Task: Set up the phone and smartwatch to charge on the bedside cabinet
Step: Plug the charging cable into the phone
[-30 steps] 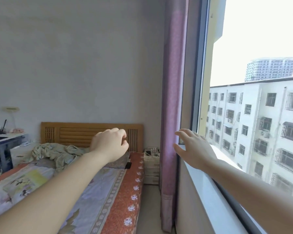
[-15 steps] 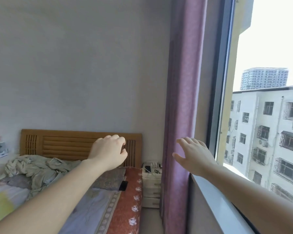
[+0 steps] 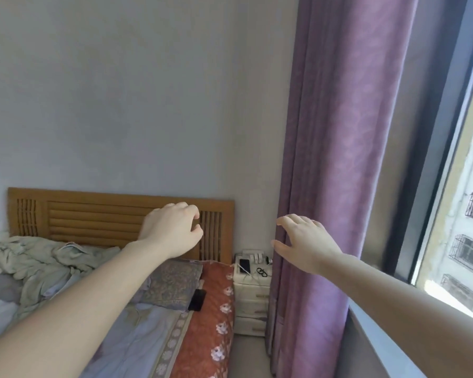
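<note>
Purple curtain (image 3: pixel 339 159) beside cabinet (image 3: pixel 253 296); left hand (image 3: pixel 172 230), right hand (image 3: pixel 307 242): grip apart, empty.

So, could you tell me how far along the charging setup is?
Done: a dark phone lies on the bedside cabinet; charging unclear. In hand: nothing; left hand and right hand are empty. Left: the second phone on the bed, and the black loop, possibly the watch.
</note>
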`<state>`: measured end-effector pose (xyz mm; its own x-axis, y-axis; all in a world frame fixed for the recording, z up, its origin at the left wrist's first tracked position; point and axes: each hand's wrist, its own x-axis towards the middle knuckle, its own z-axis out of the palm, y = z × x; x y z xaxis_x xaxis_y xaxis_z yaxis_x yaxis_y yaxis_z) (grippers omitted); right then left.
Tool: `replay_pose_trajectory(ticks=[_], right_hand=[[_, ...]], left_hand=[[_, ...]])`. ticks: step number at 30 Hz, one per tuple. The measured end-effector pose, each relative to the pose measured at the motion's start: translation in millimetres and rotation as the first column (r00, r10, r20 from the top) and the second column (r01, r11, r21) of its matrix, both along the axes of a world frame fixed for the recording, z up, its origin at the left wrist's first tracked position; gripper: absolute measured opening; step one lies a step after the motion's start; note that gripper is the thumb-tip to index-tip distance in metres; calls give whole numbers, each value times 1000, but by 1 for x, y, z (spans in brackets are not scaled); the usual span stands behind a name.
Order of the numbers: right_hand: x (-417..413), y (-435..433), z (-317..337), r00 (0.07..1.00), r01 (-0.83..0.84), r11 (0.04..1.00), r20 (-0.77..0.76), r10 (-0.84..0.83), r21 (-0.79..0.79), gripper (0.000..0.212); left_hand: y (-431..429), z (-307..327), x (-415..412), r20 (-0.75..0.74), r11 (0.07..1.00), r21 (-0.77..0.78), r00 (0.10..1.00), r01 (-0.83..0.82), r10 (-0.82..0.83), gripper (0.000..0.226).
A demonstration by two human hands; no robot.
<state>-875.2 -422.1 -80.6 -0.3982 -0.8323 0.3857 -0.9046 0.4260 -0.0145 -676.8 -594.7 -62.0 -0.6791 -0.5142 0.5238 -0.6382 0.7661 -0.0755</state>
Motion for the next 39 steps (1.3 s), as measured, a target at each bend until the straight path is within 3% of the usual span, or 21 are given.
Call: replay_pose_trajectory(ticks=[12,28,39], right_hand=[[-177,-199,-29,982,-172,977,100,160,127,57],[-381,-416,-118,981,0,970,190,-47,241,56],[-499,-494,-220,957,23,940,263,-119,341,43]], left_hand=[[-165,-31,-199,54,992,108,997,-57,51,40],[-388,-121,-418,134,964,259,986,58,-95,39],[-481,-222,-550,228,900,435,966,11,-122,31]])
